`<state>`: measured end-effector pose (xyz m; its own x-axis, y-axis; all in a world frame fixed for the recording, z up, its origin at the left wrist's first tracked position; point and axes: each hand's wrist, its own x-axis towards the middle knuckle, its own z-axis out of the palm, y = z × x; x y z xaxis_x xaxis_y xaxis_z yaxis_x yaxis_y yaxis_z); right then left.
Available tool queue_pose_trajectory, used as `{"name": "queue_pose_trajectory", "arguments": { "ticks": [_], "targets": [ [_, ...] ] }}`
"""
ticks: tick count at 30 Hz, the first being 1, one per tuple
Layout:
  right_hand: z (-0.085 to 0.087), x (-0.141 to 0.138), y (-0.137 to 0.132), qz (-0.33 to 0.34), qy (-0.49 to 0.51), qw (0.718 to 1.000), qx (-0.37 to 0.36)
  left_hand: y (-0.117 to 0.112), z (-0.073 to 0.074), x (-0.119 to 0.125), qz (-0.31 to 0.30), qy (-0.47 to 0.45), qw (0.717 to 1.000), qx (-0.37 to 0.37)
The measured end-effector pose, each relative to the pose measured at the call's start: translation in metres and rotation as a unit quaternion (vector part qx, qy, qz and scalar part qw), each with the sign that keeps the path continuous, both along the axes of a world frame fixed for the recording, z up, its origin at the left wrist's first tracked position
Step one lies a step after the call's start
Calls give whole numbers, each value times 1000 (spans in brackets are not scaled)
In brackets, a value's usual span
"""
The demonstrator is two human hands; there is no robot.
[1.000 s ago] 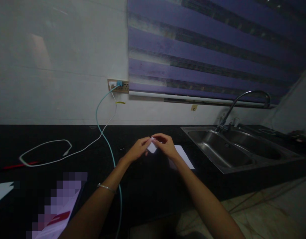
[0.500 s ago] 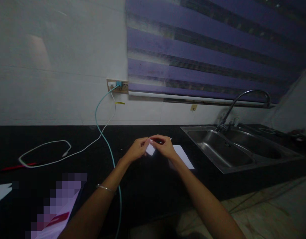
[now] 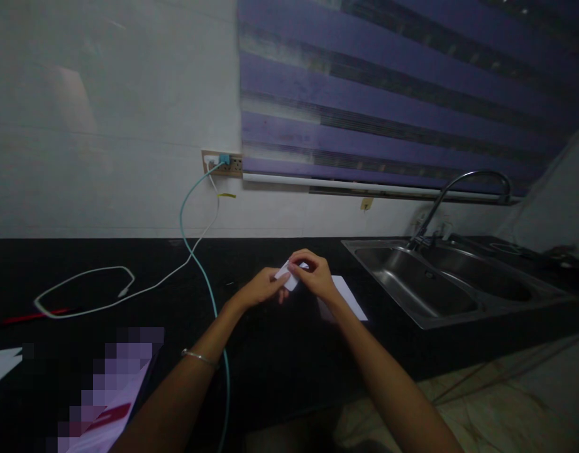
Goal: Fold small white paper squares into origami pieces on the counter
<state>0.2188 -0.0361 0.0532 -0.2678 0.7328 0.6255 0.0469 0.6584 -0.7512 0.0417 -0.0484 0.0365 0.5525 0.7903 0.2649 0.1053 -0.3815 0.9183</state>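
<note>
Both my hands meet above the black counter [image 3: 280, 352], pinching a small white piece of paper [image 3: 289, 277] between them. My left hand [image 3: 261, 288] holds its left side with fingertips pressed together. My right hand [image 3: 314, 274] curls over its top and right side. A thin bracelet [image 3: 199, 357] sits on my left wrist. A larger white sheet [image 3: 346, 297] lies flat on the counter just right of my right hand, partly hidden by my wrist.
A steel sink [image 3: 440, 283] with a curved tap [image 3: 459, 195] sits at the right. A teal cable [image 3: 195, 251] and a white cable [image 3: 91, 289] run from a wall socket [image 3: 222, 162] across the counter. Papers [image 3: 105, 409] lie at the lower left. Purple blinds [image 3: 393, 94] hang behind.
My hands have turned the small paper slightly; my right hand has risen a little over it and my left fingers have shifted under it. The rest is unchanged.
</note>
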Motion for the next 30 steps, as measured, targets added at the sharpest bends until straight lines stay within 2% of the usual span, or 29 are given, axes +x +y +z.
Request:
{"name": "queue_pose_trajectory", "arguments": {
  "ticks": [5, 8, 12, 17, 23, 30],
  "targets": [
    [-2, 4, 6, 23, -66, 997, -23, 0, 3, 0, 16, 12, 1000, 9],
    [-1, 6, 6, 19, -55, 998, -35, 0, 5, -2, 19, -5, 1000, 10],
    [0, 6, 4, 26, -12, 996, -85, 2, 4, -5, 8, -48, 999, 3],
    [0, 7, 5, 46, 22, 993, -105, 7, 2, -5, 70, -125, 990, 3],
    [-4, 9, 9, 30, 43, 990, -131, 0, 8, -3, 112, -127, 984, 47],
    [-6, 9, 9, 44, 40, 988, -143, 3, 9, -8, 71, -158, 984, 25]
  ]
}}
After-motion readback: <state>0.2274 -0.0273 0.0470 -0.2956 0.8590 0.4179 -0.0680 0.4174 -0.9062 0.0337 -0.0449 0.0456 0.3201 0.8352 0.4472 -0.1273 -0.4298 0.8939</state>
